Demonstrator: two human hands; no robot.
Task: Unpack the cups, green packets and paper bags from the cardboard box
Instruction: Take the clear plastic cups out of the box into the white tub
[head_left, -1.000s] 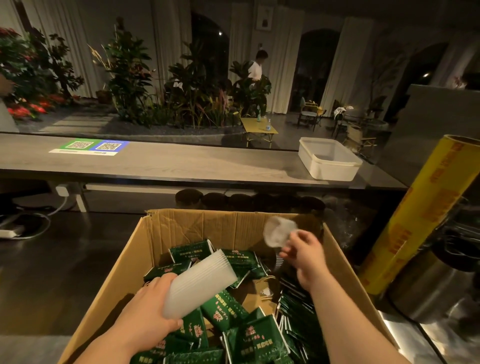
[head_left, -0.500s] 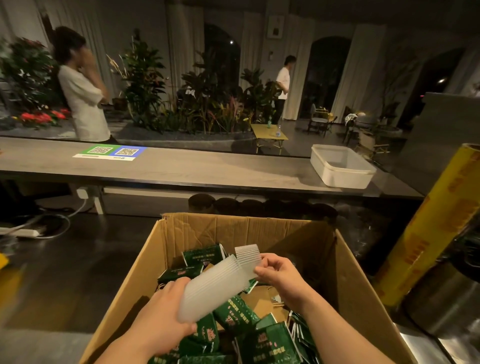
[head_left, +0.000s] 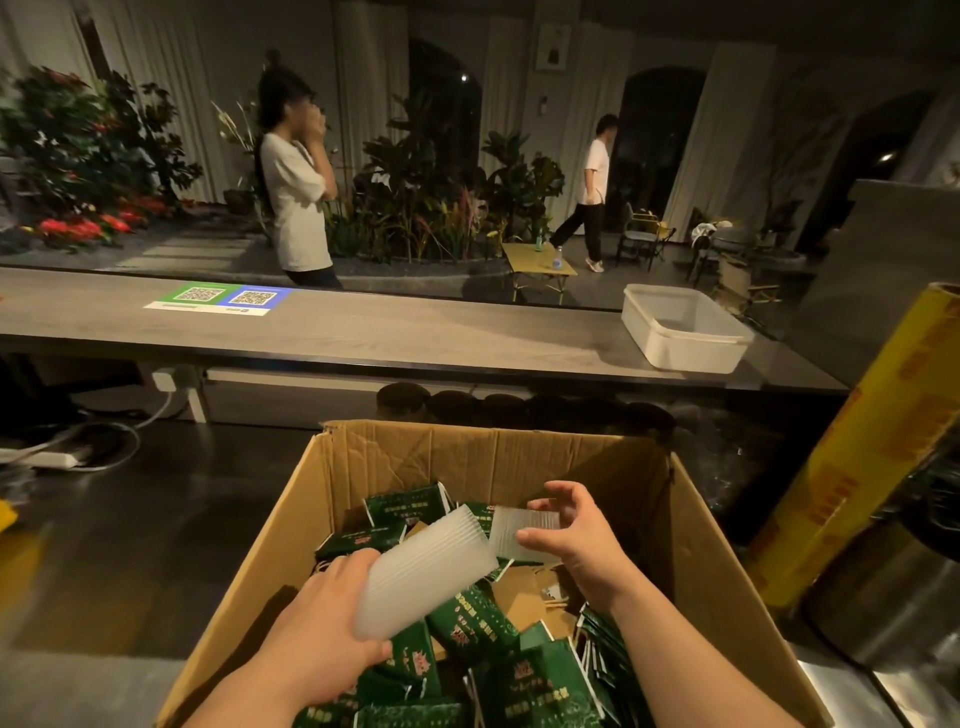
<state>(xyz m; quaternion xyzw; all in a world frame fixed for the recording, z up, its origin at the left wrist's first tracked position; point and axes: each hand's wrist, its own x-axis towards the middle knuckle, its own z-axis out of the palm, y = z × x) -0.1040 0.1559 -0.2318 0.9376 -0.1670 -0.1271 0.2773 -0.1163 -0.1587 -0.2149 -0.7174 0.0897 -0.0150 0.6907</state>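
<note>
Long grey counter (head_left: 363, 338) runs edge to edge, L to R, at 12 o'clock of the box (head_left: 467, 457). The box is cardboard w/ open top, fills lower centre, far wall creased. Yellow roll (head_left: 872, 467) leans at 3 o'clock of it, just beside its R wall. Steel pot (head_left: 893, 597) sits below the roll at 4 o'clock. White tub (head_left: 680, 332) on counter at 1 o'clock, near counter's R end. Beyond counter there are plants (head_left: 426, 208). One person (head_left: 293, 208) stands at 11 o'clock w/ hands at face, and a second person (head_left: 592, 192) is mid-stride at 1 o'clock. Green/blue QR sheet (head_left: 218, 299) lies flat on counter at 10 o'clock. White power strip (head_left: 52, 458) + cable on dark surface at 9 o'clock.

Inside box: green packets (head_left: 540, 680) heaped loose, most at 6 o'clock, a few against far wall at 12. Brown bags (head_left: 524, 592) lie under them, partly covered, approx. centre-R.

The cup stack (head_left: 426, 566) is translucent, ribbed, tilted, mouth toward 2 o'clock, over the packets. L hand (head_left: 322, 634) has fingers + thumb curled round its base end — firm grip. A single cup (head_left: 519, 530) sits just beside the stack's mouth at 2 o'clock; touching or not, can't tell. R hand (head_left: 582, 540) pinches that cup betw. thumb and fingers — upper fingers spread, half-curled above it.
</note>
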